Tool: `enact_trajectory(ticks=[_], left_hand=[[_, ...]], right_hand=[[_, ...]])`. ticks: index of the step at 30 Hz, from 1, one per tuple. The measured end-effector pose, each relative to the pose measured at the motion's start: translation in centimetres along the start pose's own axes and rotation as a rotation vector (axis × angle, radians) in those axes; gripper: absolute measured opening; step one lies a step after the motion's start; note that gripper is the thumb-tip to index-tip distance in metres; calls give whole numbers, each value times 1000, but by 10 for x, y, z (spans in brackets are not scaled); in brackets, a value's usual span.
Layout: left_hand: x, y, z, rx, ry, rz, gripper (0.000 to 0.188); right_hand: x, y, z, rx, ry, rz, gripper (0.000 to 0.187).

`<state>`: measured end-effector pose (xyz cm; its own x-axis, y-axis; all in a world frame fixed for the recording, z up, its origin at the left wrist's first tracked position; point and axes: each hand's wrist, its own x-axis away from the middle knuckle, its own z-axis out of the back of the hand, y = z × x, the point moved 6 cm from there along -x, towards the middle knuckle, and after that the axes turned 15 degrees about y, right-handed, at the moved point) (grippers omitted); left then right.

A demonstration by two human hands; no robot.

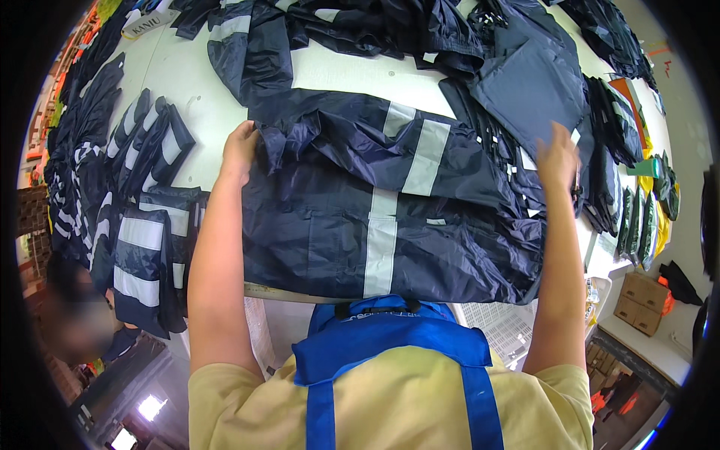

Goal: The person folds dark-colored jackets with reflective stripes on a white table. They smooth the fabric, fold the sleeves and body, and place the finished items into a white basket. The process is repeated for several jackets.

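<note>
A navy rain garment (322, 232) with silver reflective bands lies spread across the white table in front of me, its upper layer bunched and creased. My left hand (240, 154) is at its left edge, fingers closed on the dark fabric. On the other side, my right hand (559, 159) is over the pile at the right, beside a smooth dark grey folded piece (525, 79). Motion smears its fingers, so whether they hold anything is unclear. Under it lie dark garments with several small white tags.
Folded navy garments with silver bands (139, 247) sit at the left. More dark clothing (360, 26) lies along the far side. White table surface (337, 71) shows between the piles. Below the table edge stands a white perforated crate (499, 326). A person (75, 322) is at the lower left.
</note>
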<state>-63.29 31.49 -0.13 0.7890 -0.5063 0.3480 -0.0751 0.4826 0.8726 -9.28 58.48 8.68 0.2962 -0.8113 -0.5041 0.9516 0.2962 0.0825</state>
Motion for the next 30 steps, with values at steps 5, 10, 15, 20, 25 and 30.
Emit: enact_trajectory(ticks=[5,10,15,20,25,30], left_hand=[[-49,-46,-2,-93,168,-326,35],[-68,-31,-2,-295,176,-333,33],[-53,33,-7,-426,481,-683,40],[11,49,-15,-406,343,-483,39],[-75,-6,-16,-411,190,-504,33],[-73,17,-38,-657,-82,-606,47]], right_hand=[[21,-167,-29,-684,-164,346,24],[8,-128,-66,-325,-57,163,28],[8,-132,-68,-153,-125,159,28],[14,-146,-66,-201,-61,243,23],[20,-145,-66,-174,-55,295,19],[20,-170,-18,-346,-25,331,48]])
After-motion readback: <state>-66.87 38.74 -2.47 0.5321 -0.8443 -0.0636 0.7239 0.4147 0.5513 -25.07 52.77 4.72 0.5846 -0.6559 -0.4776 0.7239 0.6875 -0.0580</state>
